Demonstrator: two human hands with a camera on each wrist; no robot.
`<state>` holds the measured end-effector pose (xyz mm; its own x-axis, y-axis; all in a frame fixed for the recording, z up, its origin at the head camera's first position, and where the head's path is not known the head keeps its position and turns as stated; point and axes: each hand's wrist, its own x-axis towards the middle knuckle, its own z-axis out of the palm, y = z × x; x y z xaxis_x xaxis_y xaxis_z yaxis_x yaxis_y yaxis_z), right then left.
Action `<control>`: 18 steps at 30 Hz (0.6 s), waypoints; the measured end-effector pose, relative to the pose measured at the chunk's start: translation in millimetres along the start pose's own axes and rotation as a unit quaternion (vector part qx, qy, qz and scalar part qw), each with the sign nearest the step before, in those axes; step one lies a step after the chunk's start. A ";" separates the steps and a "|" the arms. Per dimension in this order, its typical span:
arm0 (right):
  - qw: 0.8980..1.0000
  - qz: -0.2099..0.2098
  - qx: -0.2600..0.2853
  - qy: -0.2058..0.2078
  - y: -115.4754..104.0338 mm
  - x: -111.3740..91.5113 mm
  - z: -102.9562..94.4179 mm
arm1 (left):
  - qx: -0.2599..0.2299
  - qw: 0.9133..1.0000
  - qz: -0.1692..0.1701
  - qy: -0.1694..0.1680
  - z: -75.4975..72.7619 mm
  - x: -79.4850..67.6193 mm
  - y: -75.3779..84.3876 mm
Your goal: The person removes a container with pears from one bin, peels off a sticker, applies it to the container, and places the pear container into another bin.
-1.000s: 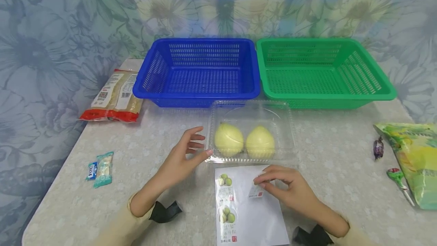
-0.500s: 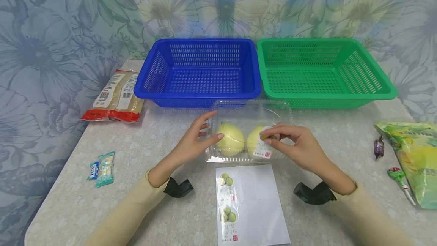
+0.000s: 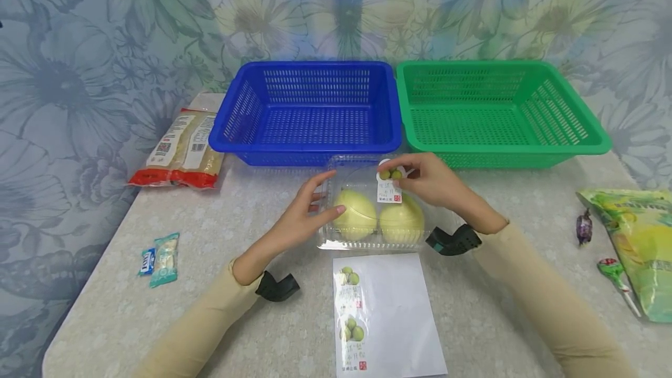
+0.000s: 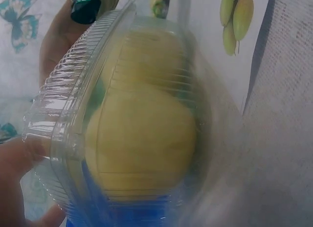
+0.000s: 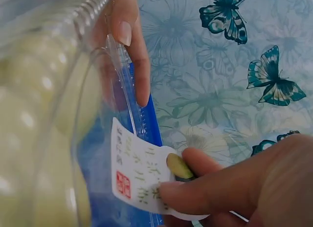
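Two pale yellow-green round fruits, pear-like, lie inside a clear plastic clamshell box in the middle of the table; its lid is down. My left hand rests on the box's left edge, thumb on the lid, fingers fairly straight. Over the lid's right half, my right hand pinches a white label sticker printed with green fruit, writing and a red seal. In the right wrist view the sticker hangs from thumb and fingers, tilted above the lid; whether it touches is unclear.
Behind the box stand a blue basket and a green basket. In front lies a white sheet with stickers. At left are a grain bag and small wrapped snacks; at right, candies and a yellow-green bag.
My right hand has lifted the sticker off the sheet and carried it forward over the box lid. My left hand has moved forward and right onto the box's left edge.
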<state>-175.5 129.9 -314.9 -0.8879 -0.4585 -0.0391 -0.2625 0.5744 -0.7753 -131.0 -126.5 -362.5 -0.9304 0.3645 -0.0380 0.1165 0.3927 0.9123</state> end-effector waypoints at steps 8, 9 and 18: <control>1.000 -0.009 -0.003 -0.004 2.1 6.6 5.5 | -0.009 1.000 0.000 0.003 0.7 1.7 -4.9; 1.000 -0.009 -0.006 -0.003 2.9 6.8 6.7 | -0.011 1.000 0.000 0.002 1.0 1.9 -5.0; 1.000 -0.015 -0.019 0.011 4.0 2.5 13.9 | -0.012 1.000 0.001 0.000 2.7 1.7 -5.8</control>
<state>-173.6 121.6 -326.8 -0.8869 -0.4620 -0.0018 -0.3033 0.5853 -0.7520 -132.3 -125.8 -369.0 -0.9304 0.3649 -0.0349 0.1107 0.3706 0.9222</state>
